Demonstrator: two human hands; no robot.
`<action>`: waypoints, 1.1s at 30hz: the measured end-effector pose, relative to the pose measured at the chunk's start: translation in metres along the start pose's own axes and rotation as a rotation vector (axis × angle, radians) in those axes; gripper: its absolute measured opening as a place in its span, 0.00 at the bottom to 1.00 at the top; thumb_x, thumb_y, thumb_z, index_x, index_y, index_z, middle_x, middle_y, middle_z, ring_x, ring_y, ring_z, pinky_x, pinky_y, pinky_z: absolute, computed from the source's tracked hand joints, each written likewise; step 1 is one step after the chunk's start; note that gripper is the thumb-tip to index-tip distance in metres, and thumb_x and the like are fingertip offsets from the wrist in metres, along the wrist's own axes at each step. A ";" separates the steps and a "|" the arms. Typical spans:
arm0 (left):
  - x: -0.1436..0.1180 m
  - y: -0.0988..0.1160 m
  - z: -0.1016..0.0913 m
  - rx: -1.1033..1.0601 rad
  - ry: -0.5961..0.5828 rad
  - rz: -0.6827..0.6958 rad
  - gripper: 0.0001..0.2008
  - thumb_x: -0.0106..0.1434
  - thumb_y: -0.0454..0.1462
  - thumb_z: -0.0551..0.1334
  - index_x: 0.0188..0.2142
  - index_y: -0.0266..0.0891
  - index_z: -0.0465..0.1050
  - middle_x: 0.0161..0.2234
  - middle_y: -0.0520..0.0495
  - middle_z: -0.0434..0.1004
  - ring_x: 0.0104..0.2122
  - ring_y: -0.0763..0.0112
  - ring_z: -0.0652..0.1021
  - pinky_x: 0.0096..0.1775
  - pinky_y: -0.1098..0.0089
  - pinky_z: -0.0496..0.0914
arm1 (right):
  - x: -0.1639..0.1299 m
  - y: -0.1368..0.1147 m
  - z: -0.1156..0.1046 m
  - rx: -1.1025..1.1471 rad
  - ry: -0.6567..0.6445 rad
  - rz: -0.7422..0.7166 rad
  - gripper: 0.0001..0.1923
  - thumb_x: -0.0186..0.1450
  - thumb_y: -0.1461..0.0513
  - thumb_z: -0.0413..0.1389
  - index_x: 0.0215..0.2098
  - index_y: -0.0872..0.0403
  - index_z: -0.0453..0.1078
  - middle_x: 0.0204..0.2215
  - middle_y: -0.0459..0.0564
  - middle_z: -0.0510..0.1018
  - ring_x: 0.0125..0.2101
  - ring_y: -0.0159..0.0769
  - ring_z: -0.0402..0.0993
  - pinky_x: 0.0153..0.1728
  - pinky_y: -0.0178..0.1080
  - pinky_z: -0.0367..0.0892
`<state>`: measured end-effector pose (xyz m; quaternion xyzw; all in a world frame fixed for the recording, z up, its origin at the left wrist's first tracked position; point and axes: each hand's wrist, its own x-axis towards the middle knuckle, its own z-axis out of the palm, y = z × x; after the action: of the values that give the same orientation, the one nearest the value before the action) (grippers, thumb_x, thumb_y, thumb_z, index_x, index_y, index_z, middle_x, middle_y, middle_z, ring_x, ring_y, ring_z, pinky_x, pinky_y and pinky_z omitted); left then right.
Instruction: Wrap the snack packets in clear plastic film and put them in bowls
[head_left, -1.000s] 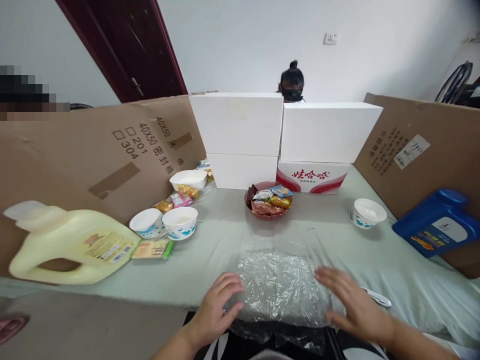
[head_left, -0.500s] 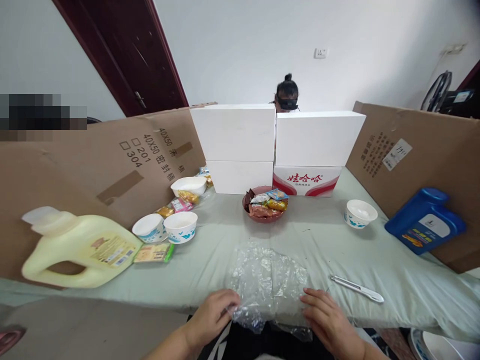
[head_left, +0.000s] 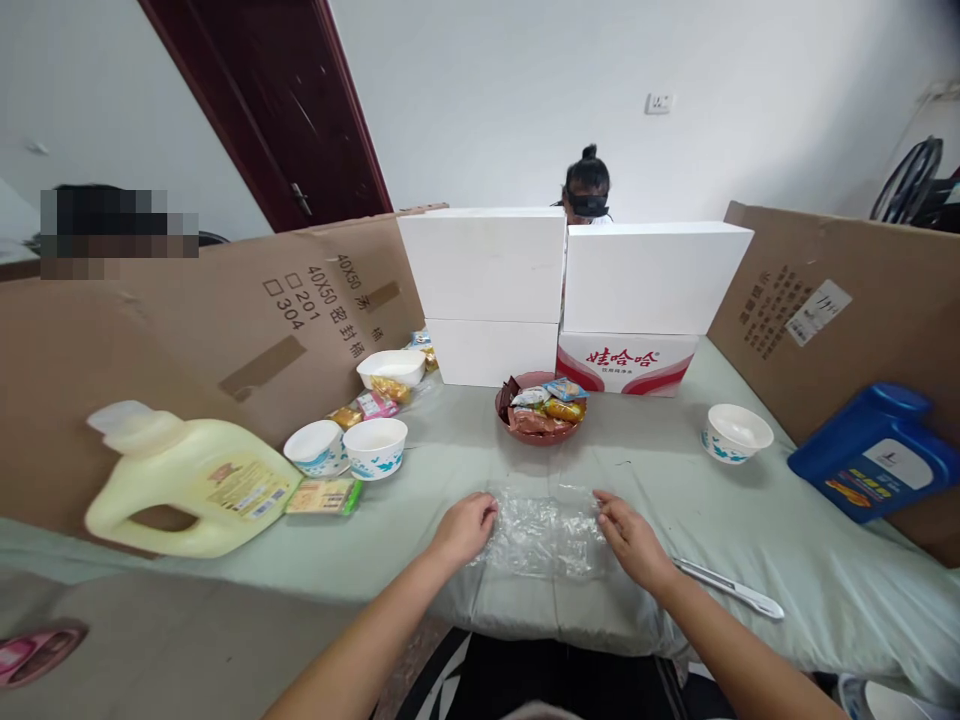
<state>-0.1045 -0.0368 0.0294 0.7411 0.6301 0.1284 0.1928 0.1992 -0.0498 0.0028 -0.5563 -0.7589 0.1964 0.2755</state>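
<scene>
Seen from the head camera, a clear plastic bag (head_left: 546, 522) lies flat on the pale green cloth (head_left: 675, 470) near the front edge of the table, right between the two hands. The left hand (head_left: 466, 527) rests on the bag's left end, and the right hand (head_left: 634, 538) rests on its right end. Both hands are about equally near to it, one on each side. The bag's long way runs left to right, from one hand to the other. The fingers of the left hand are curled down onto the plastic edge, and the fingers of the right hand are spread a little with the tips on the plastic, but it is hard to tell whether either hand is really pinching the bag or just pressing on it. The bag looks thin, shiny and full of wrinkles, and you can see the cloth through it. It looks folded up into a small shape. A white pen-like tool (head_left: 729, 588) lies just to the right of the right hand. Farther back sits a red bowl of snacks (head_left: 541, 408), well apart from the bag. A yellow jug (head_left: 187, 487) lies on its side to the left, and a blue jug (head_left: 877, 452) leans on the right.
</scene>
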 end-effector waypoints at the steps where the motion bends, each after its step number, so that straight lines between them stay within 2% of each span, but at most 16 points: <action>1: 0.001 -0.002 0.003 0.010 0.011 -0.028 0.10 0.62 0.29 0.56 0.39 0.41 0.73 0.38 0.49 0.78 0.39 0.68 0.76 0.42 0.72 0.65 | 0.004 0.002 0.002 -0.051 0.019 0.027 0.15 0.68 0.57 0.42 0.30 0.51 0.66 0.47 0.54 0.75 0.50 0.39 0.71 0.47 0.41 0.67; 6: 0.005 -0.007 0.012 0.057 0.044 -0.134 0.19 0.64 0.32 0.56 0.54 0.39 0.64 0.38 0.47 0.78 0.39 0.66 0.77 0.42 0.71 0.65 | 0.011 0.008 0.012 -0.207 0.078 0.115 0.11 0.66 0.62 0.43 0.30 0.52 0.66 0.37 0.54 0.74 0.38 0.40 0.72 0.41 0.41 0.66; 10: 0.006 -0.009 0.017 0.086 0.046 -0.129 0.23 0.64 0.32 0.56 0.58 0.38 0.60 0.39 0.46 0.78 0.40 0.65 0.77 0.42 0.71 0.65 | 0.011 0.008 0.014 -0.305 0.099 0.105 0.11 0.65 0.63 0.45 0.29 0.52 0.67 0.35 0.53 0.72 0.38 0.40 0.70 0.41 0.41 0.64; 15: 0.006 -0.011 0.019 0.091 0.063 -0.123 0.23 0.64 0.31 0.55 0.59 0.39 0.59 0.41 0.46 0.77 0.41 0.65 0.77 0.43 0.70 0.66 | 0.010 0.011 0.011 -0.369 0.123 0.089 0.09 0.65 0.64 0.47 0.30 0.53 0.67 0.33 0.54 0.70 0.36 0.42 0.68 0.40 0.42 0.64; 18: 0.003 -0.007 0.018 0.186 0.207 -0.045 0.21 0.63 0.32 0.56 0.56 0.36 0.63 0.48 0.40 0.74 0.47 0.60 0.75 0.47 0.65 0.66 | 0.008 0.008 0.009 -0.382 0.169 0.045 0.07 0.64 0.62 0.49 0.38 0.54 0.68 0.38 0.56 0.71 0.42 0.46 0.67 0.44 0.46 0.63; 20: -0.001 0.000 0.019 0.269 0.343 0.067 0.17 0.64 0.32 0.55 0.52 0.35 0.67 0.49 0.37 0.72 0.49 0.55 0.72 0.50 0.58 0.65 | 0.006 0.003 0.010 -0.383 0.222 -0.078 0.10 0.66 0.61 0.49 0.42 0.55 0.68 0.42 0.57 0.71 0.46 0.47 0.65 0.48 0.48 0.61; 21: -0.003 0.004 0.020 0.293 0.375 0.148 0.15 0.65 0.33 0.54 0.50 0.36 0.69 0.48 0.37 0.72 0.49 0.54 0.72 0.50 0.56 0.65 | 0.005 0.000 0.012 -0.382 0.235 -0.165 0.11 0.67 0.60 0.48 0.43 0.55 0.69 0.43 0.57 0.72 0.47 0.47 0.65 0.49 0.49 0.60; 22: -0.005 0.008 0.023 0.297 0.370 0.239 0.14 0.65 0.33 0.54 0.49 0.37 0.71 0.47 0.38 0.73 0.49 0.55 0.72 0.50 0.55 0.65 | 0.005 -0.002 0.015 -0.381 0.229 -0.254 0.12 0.67 0.60 0.48 0.44 0.54 0.69 0.45 0.57 0.72 0.49 0.46 0.65 0.51 0.49 0.59; 24: -0.007 0.016 0.031 0.271 0.268 0.407 0.14 0.66 0.35 0.55 0.49 0.40 0.71 0.49 0.41 0.73 0.51 0.56 0.70 0.54 0.54 0.63 | 0.005 -0.005 0.022 -0.388 0.145 -0.370 0.14 0.68 0.60 0.46 0.49 0.54 0.69 0.50 0.56 0.72 0.53 0.45 0.63 0.55 0.50 0.56; 26: -0.008 0.020 0.041 0.258 0.117 0.490 0.19 0.66 0.40 0.57 0.56 0.43 0.66 0.57 0.43 0.68 0.59 0.54 0.64 0.58 0.50 0.58 | 0.006 -0.005 0.031 -0.411 -0.009 -0.382 0.20 0.69 0.57 0.47 0.57 0.52 0.65 0.57 0.55 0.68 0.60 0.46 0.57 0.59 0.52 0.52; 28: -0.006 0.020 0.050 0.266 -0.006 0.483 0.27 0.66 0.47 0.57 0.63 0.46 0.57 0.64 0.45 0.57 0.64 0.51 0.55 0.61 0.45 0.50 | 0.008 -0.002 0.039 -0.438 -0.152 -0.319 0.27 0.68 0.52 0.46 0.63 0.51 0.57 0.63 0.53 0.60 0.64 0.49 0.49 0.61 0.55 0.47; 30: -0.004 0.017 0.057 0.272 -0.074 0.449 0.31 0.66 0.50 0.55 0.66 0.48 0.50 0.67 0.46 0.49 0.66 0.49 0.48 0.61 0.41 0.45 | 0.011 0.000 0.044 -0.452 -0.239 -0.250 0.31 0.68 0.49 0.45 0.66 0.50 0.51 0.66 0.52 0.54 0.66 0.50 0.42 0.62 0.57 0.43; 33: -0.004 0.015 0.058 0.261 -0.087 0.432 0.32 0.66 0.50 0.54 0.66 0.49 0.48 0.68 0.46 0.46 0.67 0.49 0.46 0.61 0.40 0.43 | 0.014 -0.002 0.041 -0.446 -0.296 -0.197 0.32 0.69 0.48 0.44 0.67 0.49 0.49 0.67 0.51 0.50 0.67 0.50 0.38 0.62 0.57 0.41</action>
<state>-0.0669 -0.0500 -0.0156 0.8820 0.4595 0.0522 0.0907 0.1688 -0.0365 -0.0246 -0.4918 -0.8659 0.0761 0.0502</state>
